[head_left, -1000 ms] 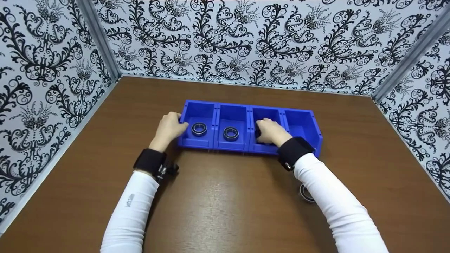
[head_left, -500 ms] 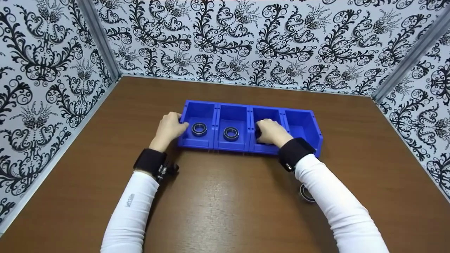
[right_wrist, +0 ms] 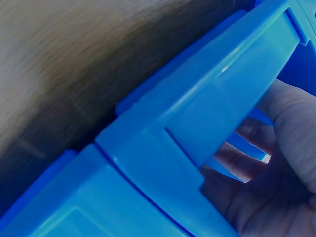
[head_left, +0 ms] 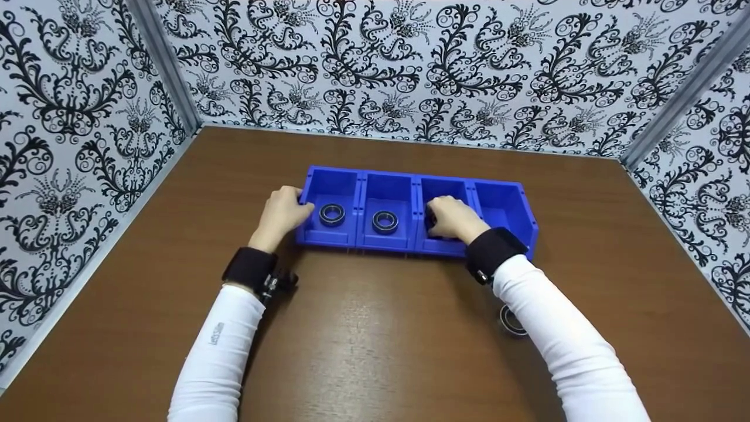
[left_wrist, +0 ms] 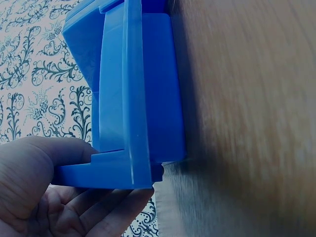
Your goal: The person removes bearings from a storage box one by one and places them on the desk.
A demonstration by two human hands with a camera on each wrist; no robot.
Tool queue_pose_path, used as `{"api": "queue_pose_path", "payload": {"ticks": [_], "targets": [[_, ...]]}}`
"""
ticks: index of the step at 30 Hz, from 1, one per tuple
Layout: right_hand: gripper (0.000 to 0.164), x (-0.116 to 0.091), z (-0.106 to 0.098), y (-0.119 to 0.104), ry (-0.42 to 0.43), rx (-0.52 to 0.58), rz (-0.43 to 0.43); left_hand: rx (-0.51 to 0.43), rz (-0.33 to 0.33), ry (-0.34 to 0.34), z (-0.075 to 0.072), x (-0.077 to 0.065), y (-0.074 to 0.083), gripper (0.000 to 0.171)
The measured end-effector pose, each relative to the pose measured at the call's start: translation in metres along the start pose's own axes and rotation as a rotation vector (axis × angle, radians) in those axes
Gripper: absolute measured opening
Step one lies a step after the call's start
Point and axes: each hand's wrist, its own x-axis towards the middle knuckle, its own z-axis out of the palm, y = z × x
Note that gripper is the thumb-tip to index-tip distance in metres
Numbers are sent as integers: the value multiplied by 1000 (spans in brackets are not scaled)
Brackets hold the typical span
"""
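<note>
A row of joined blue bins [head_left: 387, 246] stands on the table. My left hand [head_left: 280, 214] grips its left end wall; in the left wrist view, the thumb lies inside and the fingers outside the blue wall [left_wrist: 133, 98]. One ball bearing [head_left: 332, 215] lies flat in the leftmost bin, and another bearing [head_left: 385, 222] in the second. My right hand [head_left: 454, 218] reaches down into the third bin, fingers curled about a dark bearing [head_left: 430, 219], mostly covered by them. In the right wrist view, the bin's front wall [right_wrist: 197, 113] hides the fingertips of this hand [right_wrist: 276, 182].
Another bearing [head_left: 511, 321] lies on the brown table [head_left: 351, 334], partly covered by the right forearm. The rightmost bin [head_left: 503, 208] shows bare blue walls and floor. Patterned panels [head_left: 375, 70] enclose the table at the back and sides.
Almost nothing differs. My right wrist and forearm have shifted very slightly to the right, while the hand stays in the third bin; the left hand keeps its grip.
</note>
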Motion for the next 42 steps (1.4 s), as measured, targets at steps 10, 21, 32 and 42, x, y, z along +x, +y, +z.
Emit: {"api": "queue_pose_path", "payload": {"ticks": [10,21,32,42], "targets": [[15,-1,-5,-1,-7,-2,4,8,3,12,0,1,0,14],[12,-2,-9,-1,-11,7,8,16,-8,4,0,0,0,17],[24,-3,-14,-2,-4,10,9,13,-3,10,0,0,1,16],[37,-3,-21,0,-3,1,-13,14,3,11,0,0,0,14]]}}
